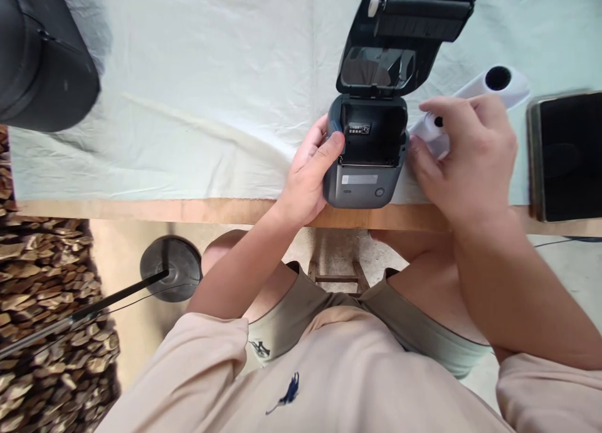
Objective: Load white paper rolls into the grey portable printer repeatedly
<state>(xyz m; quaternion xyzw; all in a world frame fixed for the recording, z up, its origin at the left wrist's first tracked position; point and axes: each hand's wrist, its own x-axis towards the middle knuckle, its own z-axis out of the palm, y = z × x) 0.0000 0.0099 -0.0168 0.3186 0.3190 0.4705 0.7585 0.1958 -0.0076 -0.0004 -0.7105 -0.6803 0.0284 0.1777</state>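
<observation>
- Printer [367, 179], small and dark grey, was at the near edge of the table, a little right of the middle, its near end reaching over the wooden edge [211, 212].
- Its lid [364, 26] stood open, swung back to the far side, with a black roller [423, 10] near the far end and a see-through window [399, 66] nearer the hinge.
- The black compartment [376, 145] lay open to view, with a small panel of white print on its wall; a pale sticker [360, 179] and a round button [379, 192] were on the near face.
- My left hand [308, 170] was closed around the printer's left side, thumb over the rim and fingers along the outer wall.
- My right hand [473, 148] was just right of the printer, fingers curved, thumb and forefinger parted about a white roll [426, 131] with a dark core; I cannot tell whether I had hold of it.
- Beyond that hand, a second white roll [518, 89] lay on the pale cloth [211, 76].
- Farther right was a dark-screened device [569, 157], near the table edge.
- At the far left sat a black bag [51, 76].
- Below the table, left of my legs, stood a round black base [157, 257] with a pole; a woodpile [47, 282] filled the left side.
</observation>
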